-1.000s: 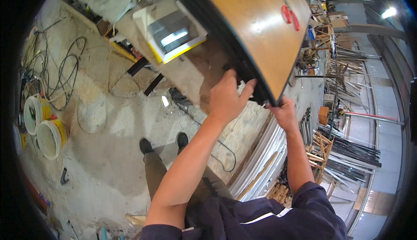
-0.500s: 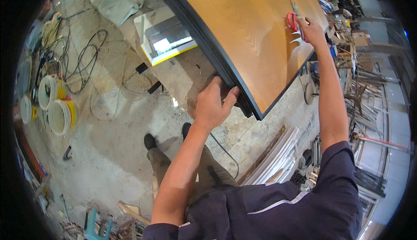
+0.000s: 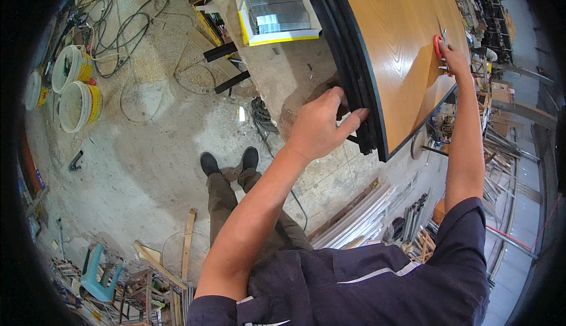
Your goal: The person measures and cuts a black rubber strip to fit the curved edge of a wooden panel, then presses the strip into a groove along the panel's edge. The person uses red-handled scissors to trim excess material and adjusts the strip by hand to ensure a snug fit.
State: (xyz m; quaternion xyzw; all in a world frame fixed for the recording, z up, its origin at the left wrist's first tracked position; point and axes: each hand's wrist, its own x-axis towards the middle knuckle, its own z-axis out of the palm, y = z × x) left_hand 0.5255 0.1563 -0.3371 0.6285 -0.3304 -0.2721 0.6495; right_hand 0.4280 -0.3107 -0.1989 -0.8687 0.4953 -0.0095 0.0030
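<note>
A wood-grain panel (image 3: 395, 37) with thick black edging (image 3: 348, 49) lies raised in front of me, its near corner pointing toward me. My left hand (image 3: 321, 119) is at the edging near that corner, its thumb against the black side and its fingers curled at the underside, partly hidden. Over the right part of the panel, my right hand (image 3: 457, 62) is closed on red-handled scissors (image 3: 439, 46), their blades pointing away from me. The scissors cast a shadow on the glossy surface.
Left of the panel, an open white box with yellow edges (image 3: 277, 13) holds grey metal strips. Buckets (image 3: 76, 105) and coiled cable (image 3: 127, 31) are on the floor at left. Light-coloured lengths (image 3: 359, 214) lie below the panel. A teal stool (image 3: 97, 276) is at lower left.
The view has shifted, so the panel, box and both hands appear farther right. My left hand stays at the black edging, and my right hand still holds the scissors over the panel.
</note>
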